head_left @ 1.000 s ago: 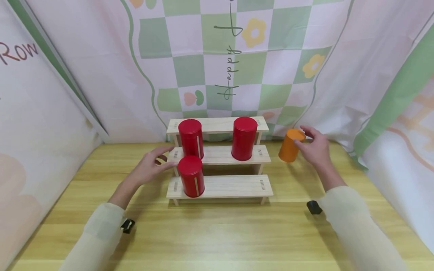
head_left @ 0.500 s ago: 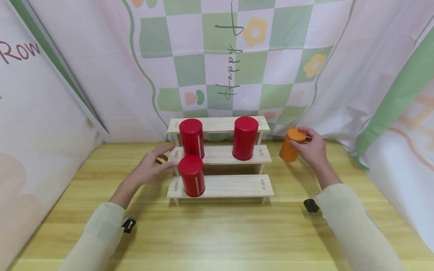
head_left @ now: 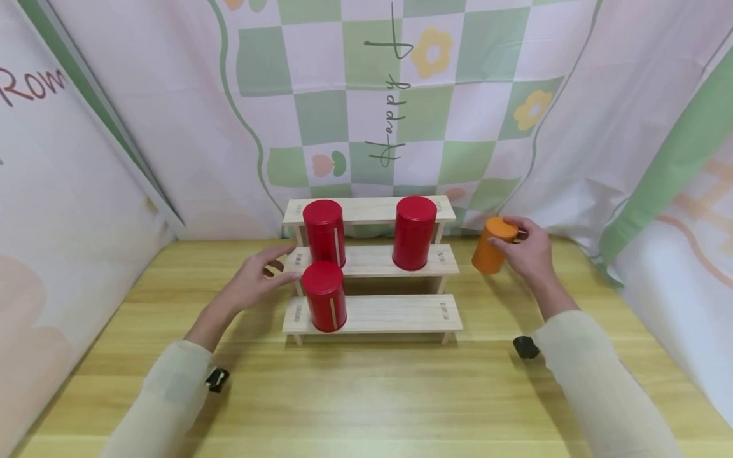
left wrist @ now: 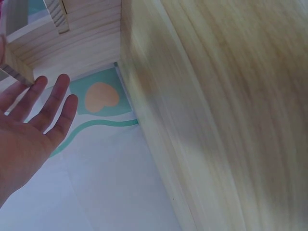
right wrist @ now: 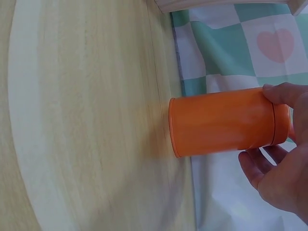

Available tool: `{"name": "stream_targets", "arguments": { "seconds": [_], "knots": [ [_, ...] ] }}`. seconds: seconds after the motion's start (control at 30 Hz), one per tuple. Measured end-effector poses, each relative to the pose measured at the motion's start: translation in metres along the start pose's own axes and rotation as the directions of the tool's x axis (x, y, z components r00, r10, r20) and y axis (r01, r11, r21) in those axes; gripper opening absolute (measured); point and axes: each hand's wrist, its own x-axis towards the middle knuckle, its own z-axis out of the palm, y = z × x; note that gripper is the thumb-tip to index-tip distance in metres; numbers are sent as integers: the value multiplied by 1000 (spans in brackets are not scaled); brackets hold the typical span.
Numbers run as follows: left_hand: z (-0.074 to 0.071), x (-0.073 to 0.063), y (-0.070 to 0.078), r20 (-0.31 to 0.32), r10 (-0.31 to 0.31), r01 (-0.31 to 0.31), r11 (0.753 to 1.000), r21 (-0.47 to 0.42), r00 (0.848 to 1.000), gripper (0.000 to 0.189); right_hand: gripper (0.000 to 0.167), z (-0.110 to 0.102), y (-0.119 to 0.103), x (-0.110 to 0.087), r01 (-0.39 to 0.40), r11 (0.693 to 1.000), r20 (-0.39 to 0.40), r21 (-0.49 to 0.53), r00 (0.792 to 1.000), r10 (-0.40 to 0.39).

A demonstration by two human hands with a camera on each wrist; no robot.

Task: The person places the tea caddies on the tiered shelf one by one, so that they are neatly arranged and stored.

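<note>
In the head view, my right hand (head_left: 529, 251) holds the orange canister (head_left: 487, 254) near its lid, thumb on one side and fingers on the other. Upright, the canister appears to stand on the table to the right of the three-tier wooden shelf (head_left: 395, 315). My left hand (head_left: 249, 283) is at the shelf's left end, fingers extended, holding nothing. In the left wrist view its fingertips reach the end of a shelf board (left wrist: 18, 70); contact is hard to tell. Two red canisters, one left (head_left: 324, 232) and one right (head_left: 414, 235), stand on the middle tier. Another red canister (head_left: 324, 299) stands on the bottom tier's left.
A wooden table (head_left: 366, 394) spreads beneath everything. Behind the shelf hangs a checkered green-and-white curtain (head_left: 372, 114), and more cloth (head_left: 74, 191) encloses the left and right sides. The top tier (head_left: 366, 211) bears nothing.
My right hand has moved slightly left and its fingers and thumb have closed in on the orange canister's upper part. The left hand and all the canisters have stayed in place.
</note>
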Motion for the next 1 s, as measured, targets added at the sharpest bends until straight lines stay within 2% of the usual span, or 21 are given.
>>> {"name": "stream_targets", "arguments": {
  "seconds": [0.27,0.57,0.73,1.0],
  "knots": [
    [0,1,-1,1,3,-3,1000,-5,1000,63,58,-3,-1,-4,23,1000,-14,-5,1000,-23],
    [0,1,-3,3,13,-13,1000,-3,1000,63,62,-9,-7,-12,28,1000,-1,-12,1000,-28],
    [0,0,-3,2,17,-17,1000,-3,1000,63,63,-14,-18,-18,49,999,-2,22,999,-49],
    [0,0,-2,0,19,-19,1000,6,1000,63,55,-16,-31,-25,124,989,-43,77,992,-120]
  ]
}}
